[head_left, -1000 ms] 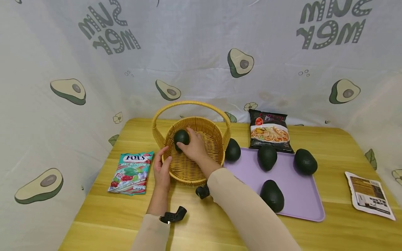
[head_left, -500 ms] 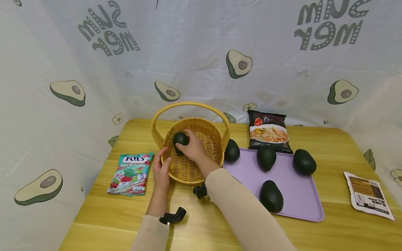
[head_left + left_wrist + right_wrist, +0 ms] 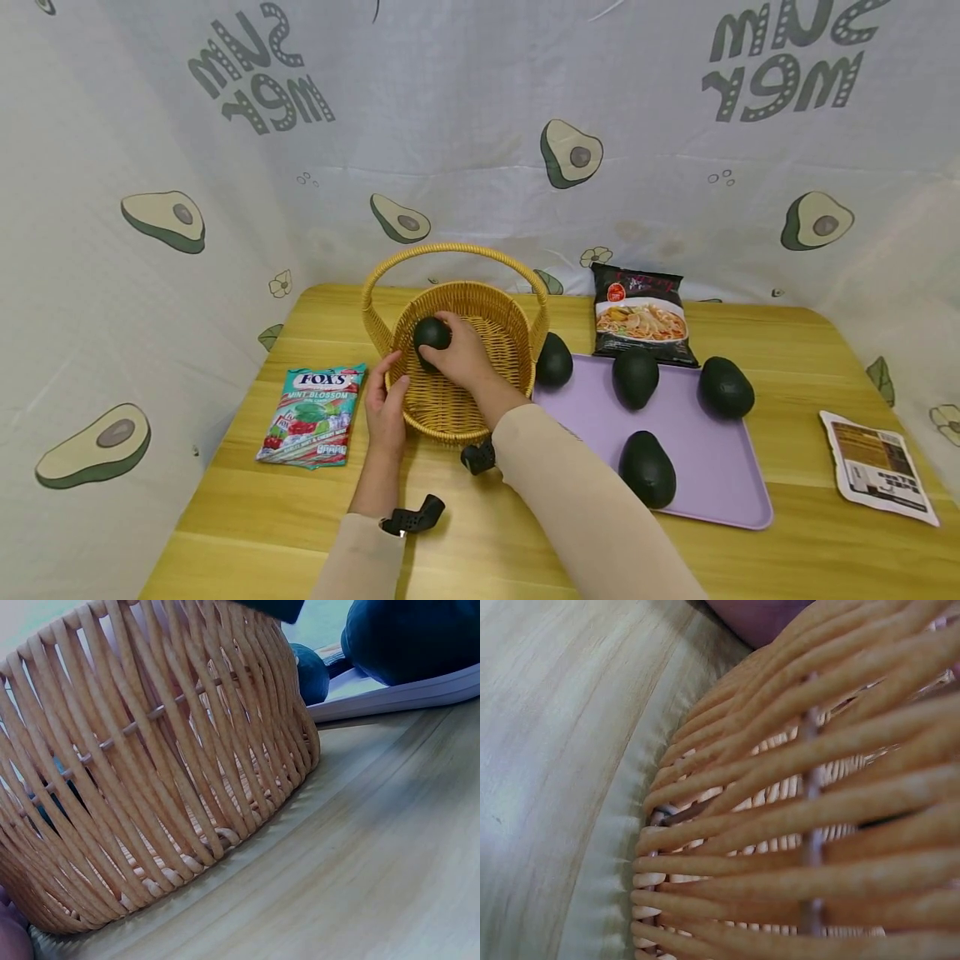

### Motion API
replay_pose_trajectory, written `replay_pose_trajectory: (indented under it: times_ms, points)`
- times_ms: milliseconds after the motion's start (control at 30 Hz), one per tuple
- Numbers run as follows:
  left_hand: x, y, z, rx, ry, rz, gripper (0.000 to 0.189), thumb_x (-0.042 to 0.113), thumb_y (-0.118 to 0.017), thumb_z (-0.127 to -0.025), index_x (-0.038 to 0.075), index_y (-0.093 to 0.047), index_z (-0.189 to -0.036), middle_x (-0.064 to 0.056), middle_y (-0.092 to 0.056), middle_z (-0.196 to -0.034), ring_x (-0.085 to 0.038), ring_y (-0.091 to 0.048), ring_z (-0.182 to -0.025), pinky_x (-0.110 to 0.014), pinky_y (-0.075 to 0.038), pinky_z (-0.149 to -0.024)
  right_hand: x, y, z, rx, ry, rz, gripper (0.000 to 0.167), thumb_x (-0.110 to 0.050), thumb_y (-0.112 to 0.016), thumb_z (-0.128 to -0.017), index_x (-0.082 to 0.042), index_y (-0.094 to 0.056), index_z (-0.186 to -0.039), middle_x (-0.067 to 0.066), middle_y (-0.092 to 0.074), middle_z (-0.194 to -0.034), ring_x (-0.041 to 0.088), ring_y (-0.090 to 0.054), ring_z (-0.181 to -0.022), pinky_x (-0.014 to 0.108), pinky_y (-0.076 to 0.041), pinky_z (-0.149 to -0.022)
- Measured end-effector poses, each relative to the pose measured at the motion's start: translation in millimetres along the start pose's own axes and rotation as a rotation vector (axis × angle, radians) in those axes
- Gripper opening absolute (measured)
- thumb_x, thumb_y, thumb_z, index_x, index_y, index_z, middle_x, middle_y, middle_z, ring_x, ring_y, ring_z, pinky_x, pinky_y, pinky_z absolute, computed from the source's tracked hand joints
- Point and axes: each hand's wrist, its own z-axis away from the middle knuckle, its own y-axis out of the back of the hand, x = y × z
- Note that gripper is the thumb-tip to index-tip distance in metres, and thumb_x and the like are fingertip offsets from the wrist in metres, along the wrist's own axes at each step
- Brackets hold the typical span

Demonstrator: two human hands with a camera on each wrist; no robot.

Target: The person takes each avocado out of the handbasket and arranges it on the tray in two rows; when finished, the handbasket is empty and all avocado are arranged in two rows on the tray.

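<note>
In the head view, a yellow wicker basket [image 3: 442,408] with a tall arched handle stands on the wooden table. My right hand [image 3: 467,357] reaches inside and grips a dark green avocado [image 3: 432,335] near the left inner wall, thumb and fingers around it. My left hand [image 3: 386,412] rests against the outside of the basket's left wall, its thumb and fingers apart and not closed on the rim. Basket weave fills much of the left wrist view, where the wall [image 3: 150,750] stands on the table. The wall [image 3: 802,825] also covers most of the right wrist view, hiding my right fingers.
Right of the basket lies a purple tray [image 3: 716,467] bearing several avocados [image 3: 648,469]. A black noodle packet [image 3: 642,317] sits behind it. A white-edged packet [image 3: 879,467] lies far right. Left of the basket is a teal Fox's candy bag [image 3: 312,417]. Printed curtain hangs behind.
My right hand and the avocado have sunk very slightly within the basket. My left hand stays at the basket's side. The camera view has shifted a little.
</note>
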Motion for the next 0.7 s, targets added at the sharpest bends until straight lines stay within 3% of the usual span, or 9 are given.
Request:
replay_pose_trajectory:
  times_ms: [367,700]
  points:
    - [-0.4,0.6,-0.3,0.003,0.014,-0.002,0.042,0.002,-0.049,-0.097,-0.003,-0.055,-0.138,-0.016,-0.048,-0.153,-0.020,-0.033,-0.148,-0.035,-0.026,-0.118,-13.3,2.1,7.5,0.090,0.067,-0.055,0.064,-0.029,-0.074,-0.091,-0.018,-0.048,-0.149,0.019,-0.050,-0.139,0.037,-0.061,-0.116,0.052,-0.054,-0.096]
    - [-1.6,1.7,-0.9,0.008,0.000,-0.010,0.042,0.003,-0.050,-0.097,-0.005,-0.055,-0.138,-0.018,-0.046,-0.154,-0.024,-0.027,-0.153,-0.048,-0.015,-0.125,-37.4,10.0,29.3,0.118,0.034,-0.140,0.065,-0.028,-0.074,-0.089,-0.021,-0.048,-0.148,0.018,-0.049,-0.136,0.035,-0.062,-0.107,0.049,-0.056,-0.088]
